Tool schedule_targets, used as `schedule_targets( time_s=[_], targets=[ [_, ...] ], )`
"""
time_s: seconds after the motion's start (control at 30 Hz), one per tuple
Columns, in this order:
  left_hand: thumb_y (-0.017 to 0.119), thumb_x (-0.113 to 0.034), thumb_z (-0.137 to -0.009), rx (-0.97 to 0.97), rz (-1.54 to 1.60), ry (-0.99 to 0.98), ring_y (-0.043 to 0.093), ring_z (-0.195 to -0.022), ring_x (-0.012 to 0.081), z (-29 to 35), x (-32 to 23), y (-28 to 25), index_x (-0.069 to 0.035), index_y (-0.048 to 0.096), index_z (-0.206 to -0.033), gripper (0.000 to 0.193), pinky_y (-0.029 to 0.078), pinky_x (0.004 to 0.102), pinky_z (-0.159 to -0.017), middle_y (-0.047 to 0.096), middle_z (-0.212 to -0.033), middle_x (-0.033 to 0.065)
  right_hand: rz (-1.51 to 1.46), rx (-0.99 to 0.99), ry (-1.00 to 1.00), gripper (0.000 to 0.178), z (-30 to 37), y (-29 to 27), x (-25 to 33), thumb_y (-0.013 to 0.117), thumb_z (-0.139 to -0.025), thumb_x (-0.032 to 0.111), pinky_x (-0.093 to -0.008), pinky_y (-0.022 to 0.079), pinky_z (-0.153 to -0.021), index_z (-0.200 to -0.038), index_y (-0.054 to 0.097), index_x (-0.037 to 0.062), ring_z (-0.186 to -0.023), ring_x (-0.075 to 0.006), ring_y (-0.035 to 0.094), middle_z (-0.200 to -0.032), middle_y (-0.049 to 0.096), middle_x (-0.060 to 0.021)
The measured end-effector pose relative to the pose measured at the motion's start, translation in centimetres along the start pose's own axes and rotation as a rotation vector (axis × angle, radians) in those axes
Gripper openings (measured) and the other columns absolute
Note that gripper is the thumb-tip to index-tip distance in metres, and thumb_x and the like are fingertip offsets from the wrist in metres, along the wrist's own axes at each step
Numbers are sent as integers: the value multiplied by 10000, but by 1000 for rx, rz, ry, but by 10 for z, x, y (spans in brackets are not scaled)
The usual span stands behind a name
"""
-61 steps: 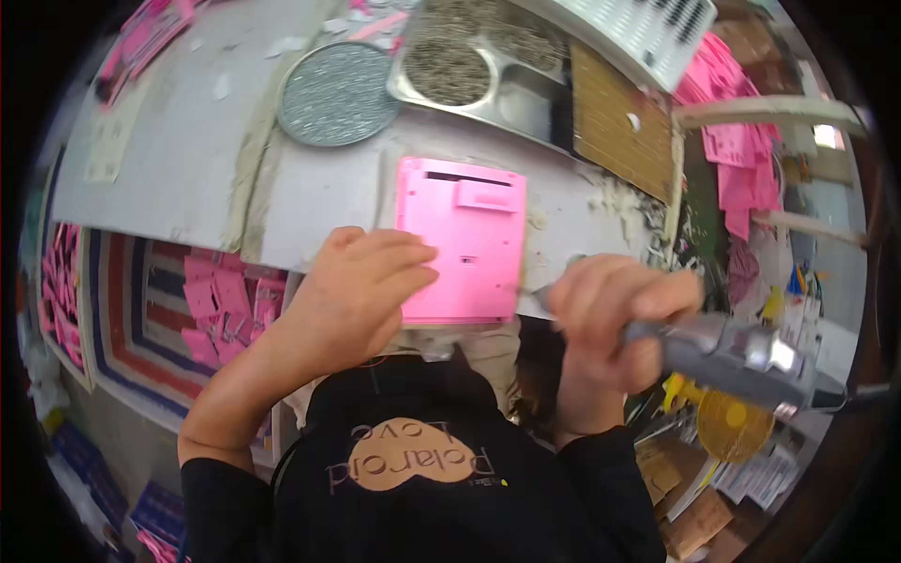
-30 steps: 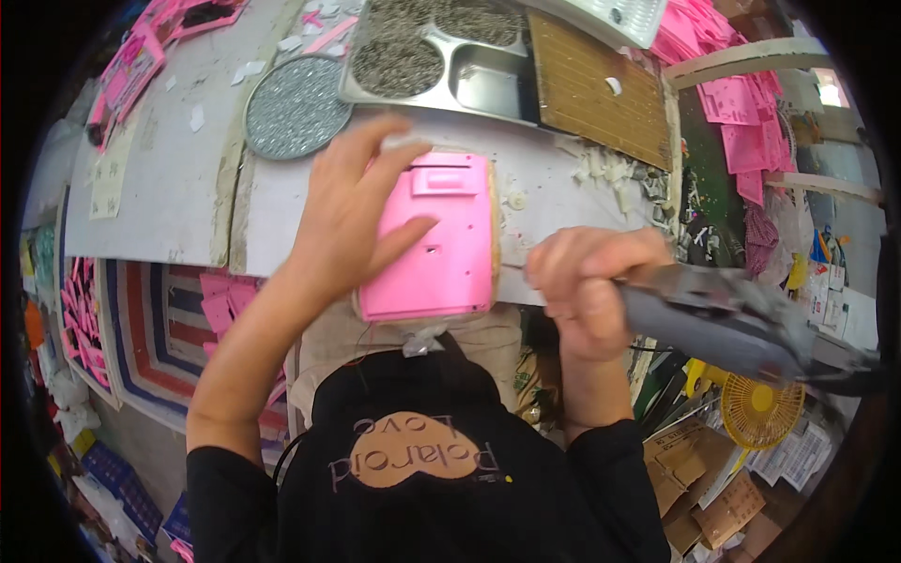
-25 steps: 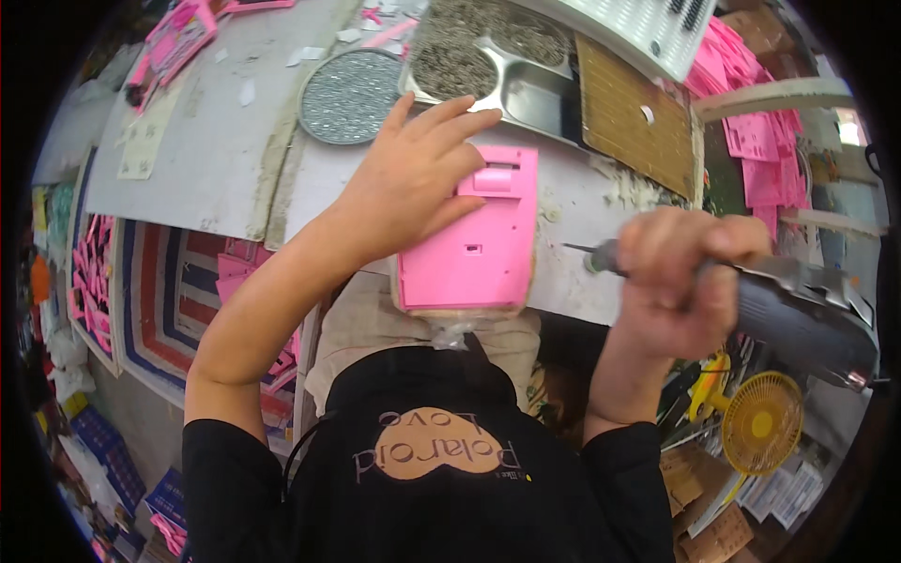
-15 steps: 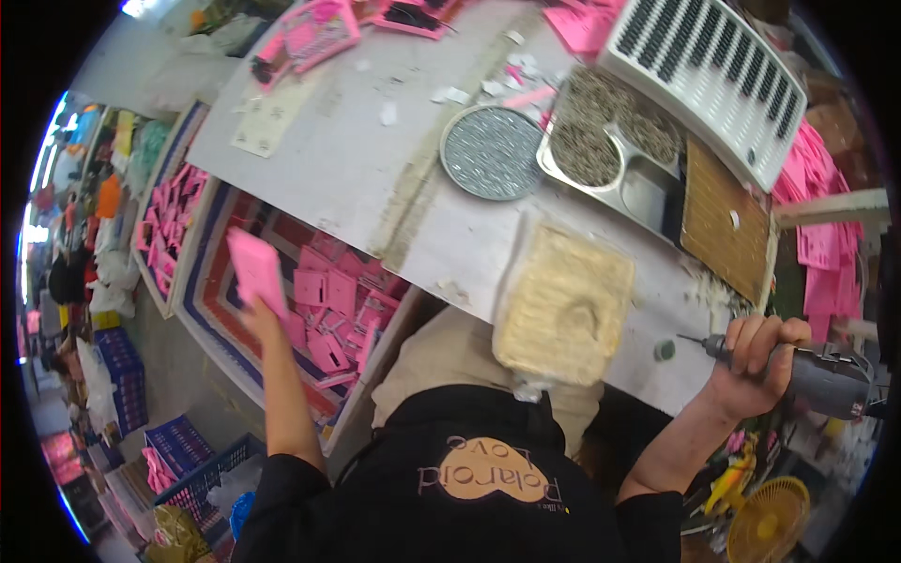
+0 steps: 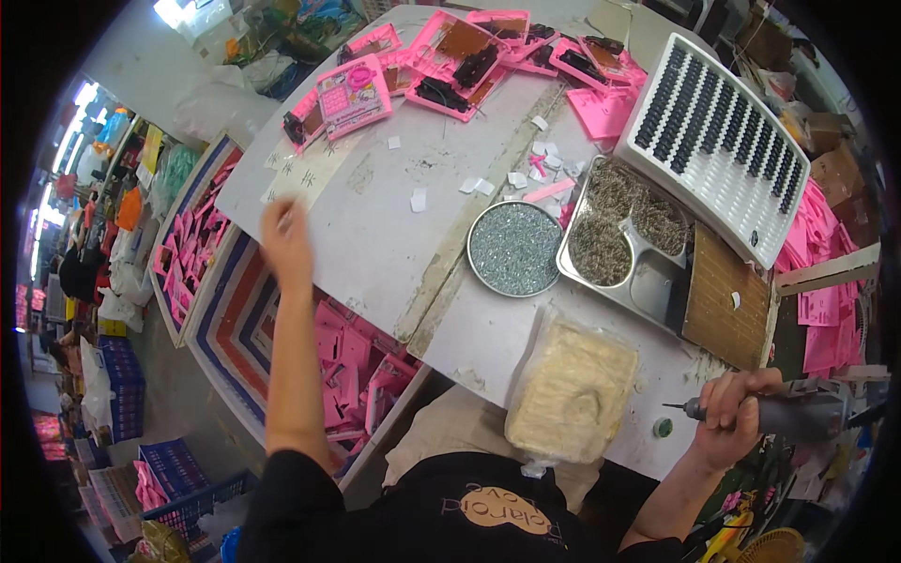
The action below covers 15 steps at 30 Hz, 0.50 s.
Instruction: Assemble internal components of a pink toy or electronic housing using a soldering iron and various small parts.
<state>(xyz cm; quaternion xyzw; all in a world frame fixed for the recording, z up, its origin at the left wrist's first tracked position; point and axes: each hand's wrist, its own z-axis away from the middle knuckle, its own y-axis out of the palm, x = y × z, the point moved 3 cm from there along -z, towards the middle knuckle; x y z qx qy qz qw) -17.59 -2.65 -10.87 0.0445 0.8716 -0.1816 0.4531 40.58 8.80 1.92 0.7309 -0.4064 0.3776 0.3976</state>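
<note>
My right hand (image 5: pixel 730 413) is wrapped round a grey electric screwdriver (image 5: pixel 798 415), whose thin bit points left over the table's near right edge. A small green round piece (image 5: pixel 663 427) lies just below the bit. My left hand (image 5: pixel 286 242) is raised at the table's left edge, its fingers smeared by motion; no pink case shows in it. Beneath that forearm, pink plastic cases (image 5: pixel 352 371) lie heaped in a striped-lined box (image 5: pixel 221 324). Nearest to the left hand on the table is a pink case with a printed front (image 5: pixel 353 94), among several open pink cases with black parts (image 5: pixel 455 61).
A round tin of small metal pieces (image 5: pixel 514 249) stands beside a metal tray of screws (image 5: pixel 601 249). Behind lies a white rack with black pieces (image 5: pixel 718 141), next to a brown board (image 5: pixel 727 300). A padded yellowish block in plastic (image 5: pixel 572 389) sits at the near edge. Paper scraps (image 5: pixel 477 186) are scattered about.
The pink case is gone from my left hand, which has moved up from over the box to the table's edge. My view has shifted, showing more of the table's far side.
</note>
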Motion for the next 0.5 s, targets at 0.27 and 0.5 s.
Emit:
schedule_targets(
  time_s=[0.27,0.5],
  targets=[
    [793,-485,-839,275,-738,425,663,-1111,285,-97,-106,289,-82,624,-1224,583,467,549,-957,700,-1192,107,7,32,98,463,-11,16,1,788,-931,315,-272,430,-543,-1135,460,60,-518,-99,464,-619,473,11],
    [848,-459,-776,537,-927,296,638,-1221,331,-123,-112,333,-85,591,-1270,671,463,578,-1018,691,-1253,130,74,-57,123,515,-5,-5,14,816,-909,332,-273,428,-534,-1158,461,54,-508,-107,479,-616,486,-8]
  ],
)
